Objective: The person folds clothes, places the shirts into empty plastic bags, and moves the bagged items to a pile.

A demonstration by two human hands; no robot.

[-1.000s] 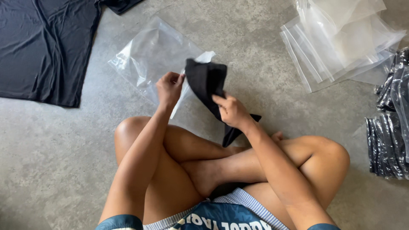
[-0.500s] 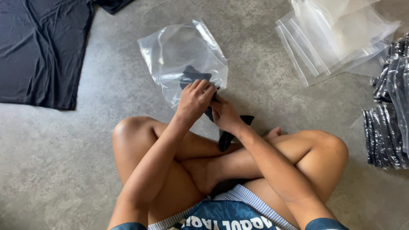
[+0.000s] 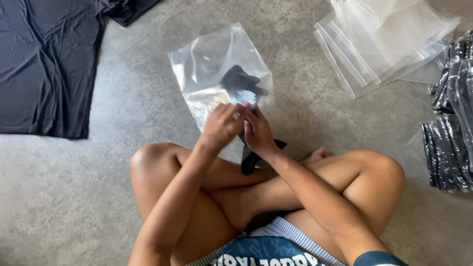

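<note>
Concrete floor (image 3: 74, 197); black garment (image 3: 240, 81) inside clear bag (image 3: 207, 64)

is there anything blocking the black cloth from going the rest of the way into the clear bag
Nothing visible does. The black cloth is partly inside the clear bag, its tail trailing out over the legs. Left hand and right hand are at the bag's mouth.

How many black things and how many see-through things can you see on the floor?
Black, 3: the dark T-shirt, the black garment going into the bag, the stack of bagged dark garments.
See-through, 2: the clear bag at both hands, the pile of empty clear bags.
Total: 5.
</note>
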